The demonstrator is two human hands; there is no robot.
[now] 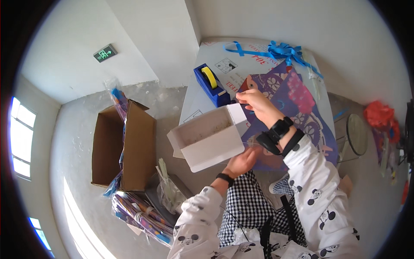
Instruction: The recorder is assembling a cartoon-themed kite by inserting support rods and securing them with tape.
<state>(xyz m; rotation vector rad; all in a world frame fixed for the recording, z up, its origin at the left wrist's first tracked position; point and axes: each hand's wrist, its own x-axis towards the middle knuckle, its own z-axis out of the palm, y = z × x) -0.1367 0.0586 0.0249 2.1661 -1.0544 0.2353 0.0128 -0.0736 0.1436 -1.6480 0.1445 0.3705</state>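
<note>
An opened white cardboard box (211, 149) lies tilted at the table's near left edge, its hollow inside facing up and its flaps spread. My right hand (258, 105) is above the box's right end flap, thumb and fingers pinched together; anything between them is too small to make out. Close to the box's lower right corner is my left hand (243, 162), its fingers drawn together and pointing right; what they hold, if anything, is hidden. Just beyond the box stands a blue tape dispenser (212, 88) with a yellow-cored roll. Purple patterned sheets (297, 108) lie under my right hand.
The table (205, 56) carries a tangle of blue ribbon (284, 52) at the back. On the floor at left are an open brown carton (138, 149) and wrapped patterned bundles (140, 213). A round stool (357, 134) and red plastic bag (379, 116) are at right.
</note>
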